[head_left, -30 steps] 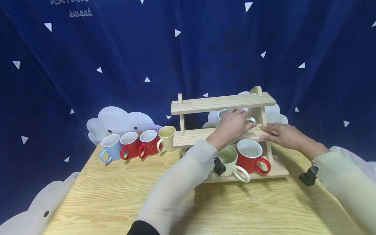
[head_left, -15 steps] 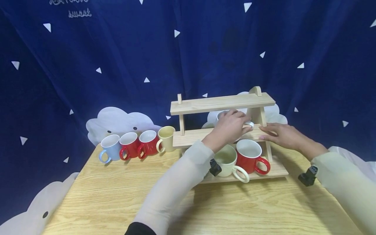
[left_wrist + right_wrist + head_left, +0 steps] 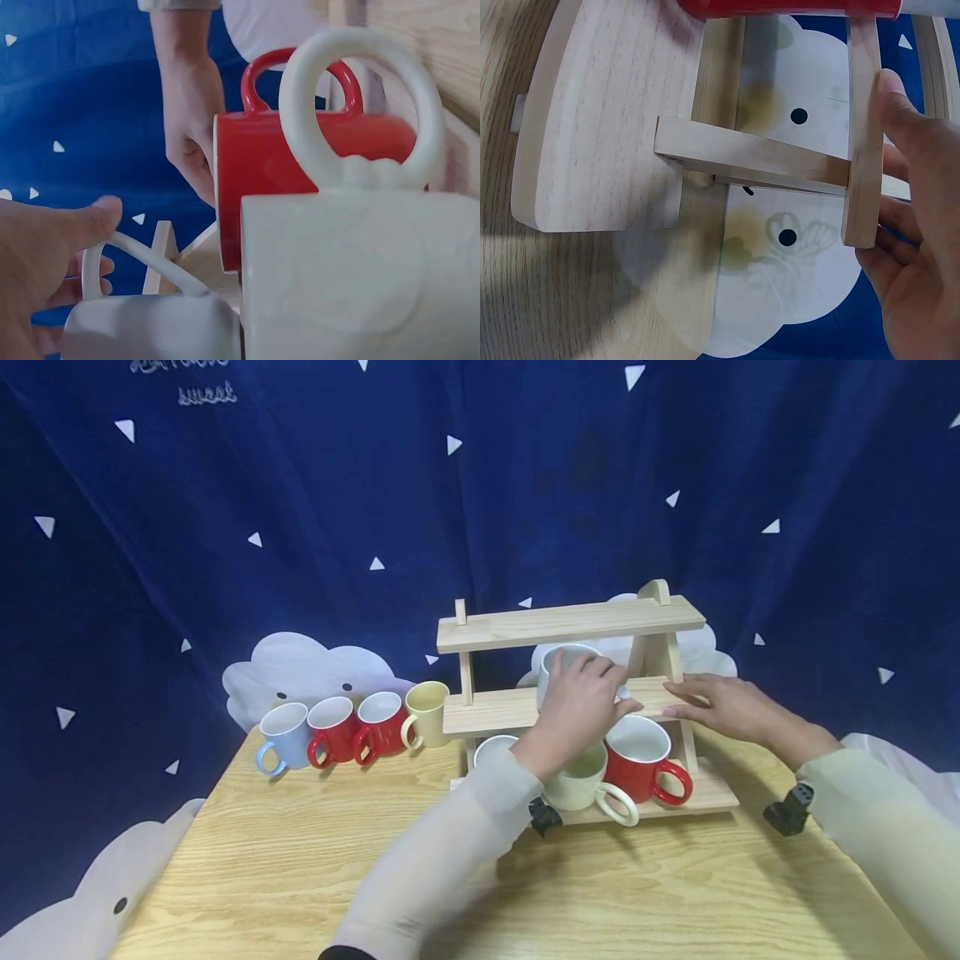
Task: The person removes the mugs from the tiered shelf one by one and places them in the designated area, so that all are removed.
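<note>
The left hand (image 3: 577, 706) holds a white, glossy, cylindrical mug (image 3: 150, 330), its thumb and fingers bent closely about the handle side; the mug stands mouth up at the middle board (image 3: 487, 710) of a three-tier rack of pale wood (image 3: 570, 622), below the top board, though the hand hides whether its base rests there; at three o'clock from that mug the right hand (image 3: 723, 706) pinches the end of the same middle board, thumb on one side and fingers on the other; on the bottom tier, at about six o'clock from the held mug, sits a cream mug with a round handle (image 3: 577, 795), and just beside it, between four and five o'clock, a bright red mug with a white inside (image 3: 630, 781); between seven and eight o'clock a second white mug (image 3: 491, 750) shows partly, behind the left sleeve (image 3: 450, 852); farther out, near nine o'clock, a row on the wood-grain table (image 3: 300, 860) runs from a pale yellow mug (image 3: 429, 722) through two red mugs (image 3: 382, 733) to a light blue mug (image 3: 288, 742); at twelve o'clock hangs a navy curtain with white triangles (image 3: 525, 510).
</note>
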Demonstrator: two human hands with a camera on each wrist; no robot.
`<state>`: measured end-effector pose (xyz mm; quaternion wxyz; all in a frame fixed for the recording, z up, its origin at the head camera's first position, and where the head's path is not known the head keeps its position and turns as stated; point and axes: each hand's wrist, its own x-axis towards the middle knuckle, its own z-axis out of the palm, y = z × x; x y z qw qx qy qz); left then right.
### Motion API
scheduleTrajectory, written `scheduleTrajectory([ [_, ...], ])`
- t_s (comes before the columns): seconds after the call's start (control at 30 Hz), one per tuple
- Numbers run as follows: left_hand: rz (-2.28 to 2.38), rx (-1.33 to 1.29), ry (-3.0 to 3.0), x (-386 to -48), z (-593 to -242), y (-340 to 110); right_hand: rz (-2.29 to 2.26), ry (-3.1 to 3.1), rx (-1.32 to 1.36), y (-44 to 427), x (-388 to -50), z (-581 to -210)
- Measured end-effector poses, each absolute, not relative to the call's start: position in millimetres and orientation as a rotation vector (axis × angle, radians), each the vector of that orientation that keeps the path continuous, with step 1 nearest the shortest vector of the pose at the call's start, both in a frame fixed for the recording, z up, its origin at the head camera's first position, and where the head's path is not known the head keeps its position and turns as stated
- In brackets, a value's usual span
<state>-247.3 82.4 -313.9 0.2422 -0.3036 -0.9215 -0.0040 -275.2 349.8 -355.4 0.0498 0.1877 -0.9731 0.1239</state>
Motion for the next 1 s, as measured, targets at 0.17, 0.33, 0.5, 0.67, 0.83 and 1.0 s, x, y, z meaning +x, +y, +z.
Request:
scheduleTrajectory([
  [0.17,-0.103,-0.826,-2.453,-240.5,-319.8,69.2,0.376,-2.971,0.584,349.7,-274.7,-356.5],
  [0.33,-0.199,-0.827,-2.360,-233.6,-325.7,54.9,0.363,-2.964,0.593,349.2,-273.8,-354.1],
  [0.5,-0.285,-0.791,-2.291,-226.3,-330.8,42.2,0.363,-2.966,0.594,349.5,-273.8,-353.4],
  [0.67,-0.349,-0.723,-2.269,-216.9,-336.5,30.2,0.362,-2.957,0.594,350.5,-274.7,-353.3],
  [0.83,-0.437,-0.665,-2.264,-209.5,-342.0,19.8,0.361,-2.961,0.592,350.2,-275.9,-354.3],
  [1.0,-0.514,-0.604,-2.285,-206.6,-346.1,11.0,0.360,-2.970,0.590,349.7,-276.3,-354.6],
])
